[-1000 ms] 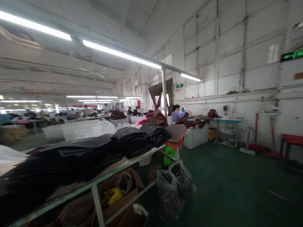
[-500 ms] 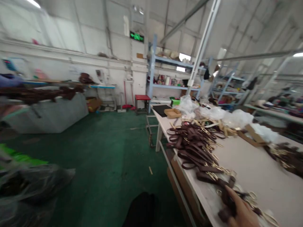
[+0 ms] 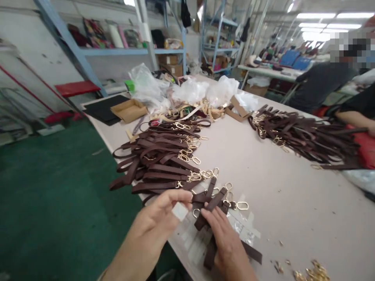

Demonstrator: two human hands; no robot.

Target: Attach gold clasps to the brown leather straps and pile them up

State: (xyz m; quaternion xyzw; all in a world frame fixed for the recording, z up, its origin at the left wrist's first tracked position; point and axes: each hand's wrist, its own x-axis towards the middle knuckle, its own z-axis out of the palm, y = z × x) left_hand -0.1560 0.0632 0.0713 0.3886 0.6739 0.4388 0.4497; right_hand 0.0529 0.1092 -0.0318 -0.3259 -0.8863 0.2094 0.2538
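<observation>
My left hand (image 3: 158, 220) is over the table's near edge, its fingers curled around a small whitish square piece (image 3: 180, 211). What the piece is made of, I cannot tell. Just right of it, my right hand (image 3: 224, 234) grips a dark brown strap (image 3: 215, 203) with its fingertips. More straps with gold oval rings lie crossed under and around that hand. A clear plastic packet (image 3: 241, 226) is partly covered beside my right fingers. Beyond both hands spreads a heap of brown straps (image 3: 164, 156), gold clasps pointing right and loops hanging over the table's left edge.
Small gold metal parts (image 3: 315, 271) lie at the near right of the table (image 3: 263, 179). Another strap pile (image 3: 304, 134) is at the right, near a co-worker's arm (image 3: 356, 117). Plastic bags (image 3: 193, 89) and an open cardboard box (image 3: 129, 111) stand at the back.
The view has swung right and closer to the table. My left hand has come into view with the whitish piece; my right hand now sits near the centre on a strap.
</observation>
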